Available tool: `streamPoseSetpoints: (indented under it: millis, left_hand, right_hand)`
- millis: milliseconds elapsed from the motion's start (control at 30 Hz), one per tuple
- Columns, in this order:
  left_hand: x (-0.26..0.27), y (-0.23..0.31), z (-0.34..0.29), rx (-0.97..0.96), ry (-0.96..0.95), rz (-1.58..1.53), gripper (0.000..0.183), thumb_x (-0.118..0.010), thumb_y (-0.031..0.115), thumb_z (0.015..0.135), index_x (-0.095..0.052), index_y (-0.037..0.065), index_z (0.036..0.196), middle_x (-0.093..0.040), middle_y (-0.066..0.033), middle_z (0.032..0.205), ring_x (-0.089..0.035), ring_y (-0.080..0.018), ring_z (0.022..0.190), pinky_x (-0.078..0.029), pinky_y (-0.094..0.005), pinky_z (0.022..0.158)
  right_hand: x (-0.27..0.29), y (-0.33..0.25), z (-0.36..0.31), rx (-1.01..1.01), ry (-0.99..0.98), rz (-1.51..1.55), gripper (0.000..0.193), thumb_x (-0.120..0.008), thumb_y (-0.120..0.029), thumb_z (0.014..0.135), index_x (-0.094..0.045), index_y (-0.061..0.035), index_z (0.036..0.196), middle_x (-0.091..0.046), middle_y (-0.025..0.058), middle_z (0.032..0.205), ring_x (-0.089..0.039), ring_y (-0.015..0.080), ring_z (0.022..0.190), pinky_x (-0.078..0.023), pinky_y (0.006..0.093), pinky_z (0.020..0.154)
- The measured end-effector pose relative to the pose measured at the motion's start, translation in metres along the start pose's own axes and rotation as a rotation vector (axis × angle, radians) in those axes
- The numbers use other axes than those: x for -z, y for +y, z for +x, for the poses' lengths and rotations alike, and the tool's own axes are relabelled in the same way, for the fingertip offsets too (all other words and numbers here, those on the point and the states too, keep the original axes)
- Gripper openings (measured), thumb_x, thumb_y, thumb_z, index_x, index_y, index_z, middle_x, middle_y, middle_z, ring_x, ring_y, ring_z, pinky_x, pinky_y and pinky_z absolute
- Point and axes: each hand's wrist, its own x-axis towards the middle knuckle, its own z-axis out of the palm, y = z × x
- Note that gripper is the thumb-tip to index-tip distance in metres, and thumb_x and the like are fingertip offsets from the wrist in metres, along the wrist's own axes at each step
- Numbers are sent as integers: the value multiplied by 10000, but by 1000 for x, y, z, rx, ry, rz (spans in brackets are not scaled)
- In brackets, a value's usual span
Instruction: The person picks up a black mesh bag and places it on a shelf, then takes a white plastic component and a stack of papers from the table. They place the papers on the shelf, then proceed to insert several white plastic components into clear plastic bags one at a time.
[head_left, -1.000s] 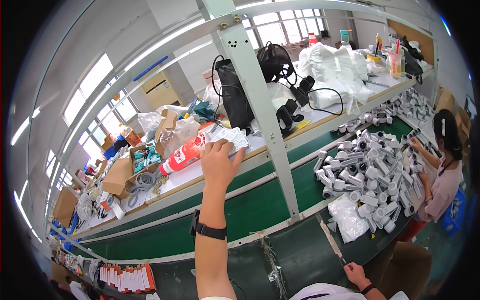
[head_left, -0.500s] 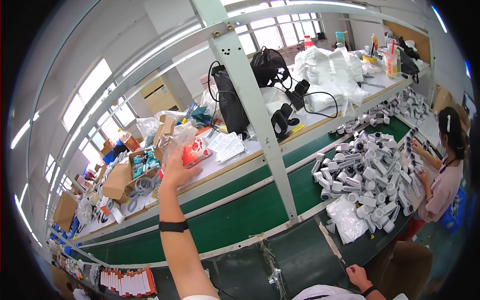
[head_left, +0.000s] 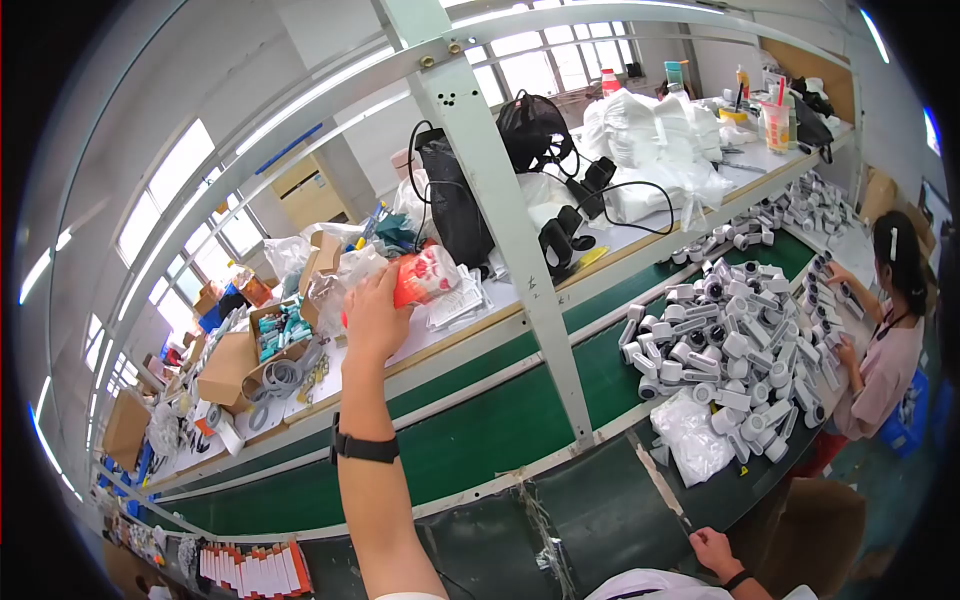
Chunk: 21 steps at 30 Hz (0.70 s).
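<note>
bottle [head_left: 427, 276] at ten o'clock, gripped by left hand [head_left: 376, 308], seems lifted, not set down; right hand [head_left: 712, 550], five o'clock, grip unclear.

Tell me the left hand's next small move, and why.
Probably ease the bottle left, clear of the sheets: the left hand is on it, and its far end hides part of them in this view.

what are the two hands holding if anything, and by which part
The left hand holds the red-and-white bottle around its left part, leaving the right end exposed. Whether the right hand holds anything cannot be told.
</note>
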Motion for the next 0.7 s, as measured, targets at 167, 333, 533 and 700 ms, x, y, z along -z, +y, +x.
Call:
streamPoseSetpoints:
  millis: [167,333,533,700]
  left_hand:
    - [-9,-9,2,147,-137,-173,766,-713,138,673,-403,96,1372,-476,-116,1350,-426,-308,1258,-297,-440,1041]
    - [-4,-10,-2,108,-43,-221,813,-702,102,631,-394,102,1383,-424,-158,1392,-396,-320,1286,-300,-470,1048]
    - [5,-1,-8,110,-26,-270,834,-691,86,614,-386,112,1390,-385,-166,1417,-358,-331,1311,-268,-491,1070]
    - [13,7,-16,73,-20,-224,840,-688,102,613,-379,115,1393,-361,-163,1430,-332,-334,1325,-246,-491,1079]
  right_hand:
    - [2,-4,-3,-48,7,26,278,-625,-274,833,-654,-3,888,-668,147,754,-658,258,703,-513,344,658]
    - [5,-1,-4,-49,7,7,271,-626,-267,829,-654,-5,890,-669,143,751,-659,259,706,-514,346,661]
    - [7,-11,-4,-8,0,25,277,-626,-276,833,-654,-10,905,-669,149,772,-656,277,713,-513,354,660]
    - [6,-11,-4,-16,0,9,289,-616,-307,838,-655,-28,905,-665,140,760,-652,289,722,-509,367,661]
